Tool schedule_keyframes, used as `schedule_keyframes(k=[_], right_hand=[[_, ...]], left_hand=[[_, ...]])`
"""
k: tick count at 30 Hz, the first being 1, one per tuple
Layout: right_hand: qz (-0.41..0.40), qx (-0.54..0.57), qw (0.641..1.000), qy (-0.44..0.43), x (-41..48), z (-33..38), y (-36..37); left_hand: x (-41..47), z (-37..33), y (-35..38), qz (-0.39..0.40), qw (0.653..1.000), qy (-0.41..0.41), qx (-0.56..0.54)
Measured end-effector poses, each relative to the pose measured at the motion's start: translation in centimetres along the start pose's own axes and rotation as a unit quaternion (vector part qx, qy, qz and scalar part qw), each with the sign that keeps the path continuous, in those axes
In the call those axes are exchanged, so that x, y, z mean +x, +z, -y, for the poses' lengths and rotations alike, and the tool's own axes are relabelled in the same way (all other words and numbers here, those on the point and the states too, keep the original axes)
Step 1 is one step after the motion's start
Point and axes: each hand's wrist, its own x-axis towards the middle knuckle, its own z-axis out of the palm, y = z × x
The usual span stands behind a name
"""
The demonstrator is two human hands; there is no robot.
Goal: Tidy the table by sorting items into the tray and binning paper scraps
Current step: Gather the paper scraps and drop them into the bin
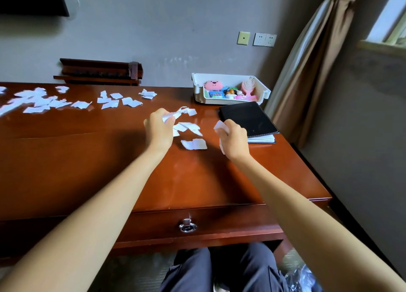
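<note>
**Step: collect the torn white paper scraps [193, 143] from the glossy red-brown wooden table [87, 160].**
Fingers of the left hand [160, 126] are curled tight round a crumpled wad of scraps. Those of the right hand [233, 139] clamp a second bunch beside the flat black folder [248, 118]. Both wrists hover just above the tabletop, forearms extended forward. Hold both grips firm and rake the loose pieces between the hands into one wad before binning. More scraps lie at far left. The white plastic tray [198, 87] at the back holds the sorted items.
</note>
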Motion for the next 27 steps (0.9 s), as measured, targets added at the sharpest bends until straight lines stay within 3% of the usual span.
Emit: schedule_keyframes(k=[8,19,27], right_hand=[[0.012,0.056,0.998,0.026,-1.7,-1.5,-1.8],[0.166,0.032,0.985,-0.04,-4.0,-3.5,-3.3],[0.154,0.056,0.985,-0.059,-3.3,-2.6,-1.7]], left_hand=[[-2.2,-1.9,1.5,0.01,0.998,0.017,-0.058],[-5.1,-2.9,5.1,0.043,0.996,-0.024,-0.069],[-5.8,-2.9,6.0,0.061,0.996,-0.018,-0.062]])
